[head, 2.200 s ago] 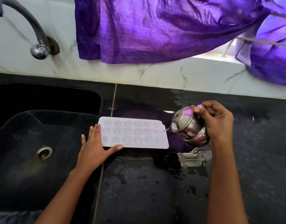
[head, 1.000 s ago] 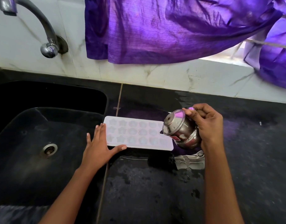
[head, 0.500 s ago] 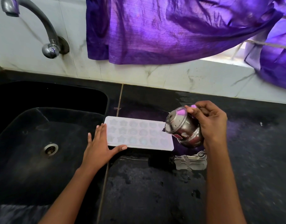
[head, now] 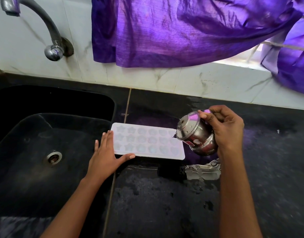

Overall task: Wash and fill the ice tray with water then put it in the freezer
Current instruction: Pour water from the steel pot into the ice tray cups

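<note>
A pale white ice tray with star and flower shaped cells lies flat on the black counter, just right of the sink. My left hand rests flat against its near left corner, fingers along the left edge and thumb along the front edge. My right hand grips a small round steel pot, tipped on its side with its mouth facing left above the tray's right end. A thin trickle leaves the pot's rim onto the right cells.
A black sink with a steel drain lies to the left, a curved tap above it. Purple cloth hangs over the tiled back wall. A puddle shines on the wet black counter.
The tipped pot has shifted slightly along the tray's right end, left and then back right and up. My left hand has stayed at the tray's corner.
</note>
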